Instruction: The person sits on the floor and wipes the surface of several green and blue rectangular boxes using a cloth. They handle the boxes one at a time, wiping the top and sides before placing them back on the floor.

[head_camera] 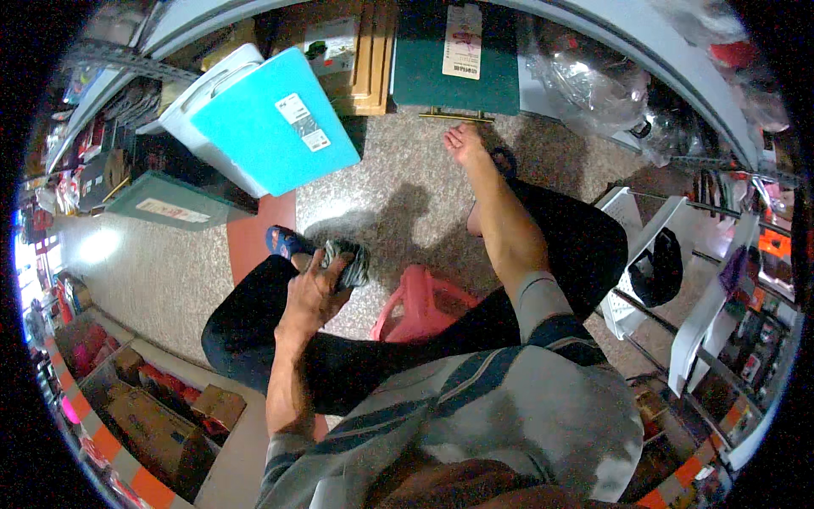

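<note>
My left hand [316,292] is closed around a bunched, grey striped cloth [348,262], held above the floor beside a blue patterned slipper [283,242]. Ahead, my right hand [463,145] reaches out with its fingers bent; nothing shows in it. It is close to the lower edge of a dark green board [420,70], where a thin brass-coloured bar [456,116] runs. Whether the fingers touch the bar cannot be told. A label covers part of that board. To the left, a light blue plastic cutting board [254,121] leans in front of white boards [178,118].
Wooden boards [375,57] stand beside the green one. Clear plastic-wrapped goods [585,83] lie to the right. A pink plastic stool [413,305] is under my legs. White plastic racks [655,223] stand at right, and another green board [184,191] at left. Cardboard boxes [149,413] sit lower left.
</note>
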Demonstrator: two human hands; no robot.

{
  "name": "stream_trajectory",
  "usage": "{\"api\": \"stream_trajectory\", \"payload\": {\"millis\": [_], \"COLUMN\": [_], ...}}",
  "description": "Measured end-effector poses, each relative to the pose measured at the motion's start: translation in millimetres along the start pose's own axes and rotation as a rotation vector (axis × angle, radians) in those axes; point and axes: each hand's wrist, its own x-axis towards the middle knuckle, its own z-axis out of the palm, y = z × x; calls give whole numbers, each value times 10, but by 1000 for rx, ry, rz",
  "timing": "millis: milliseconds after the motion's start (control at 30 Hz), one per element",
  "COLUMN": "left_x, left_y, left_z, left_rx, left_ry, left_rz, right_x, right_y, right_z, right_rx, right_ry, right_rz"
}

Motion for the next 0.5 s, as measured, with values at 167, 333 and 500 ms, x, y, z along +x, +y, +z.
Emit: {"api": "stream_trajectory", "payload": {"millis": [167,333,500], "left_x": [55,99,116], "left_y": [4,-80,-55], "left_z": [6,51,-8], "left_rx": [-106,-71,-117], "left_ry": [-33,-89,-99], "left_rz": [-56,-80,-79], "right_x": [125,230,214], "right_y": [106,66,58], "right_z": [171,206,268], "right_rx": [6,33,215], "right_ry": [6,-98,-73], "right_rz": [-14,-42,-59]}}
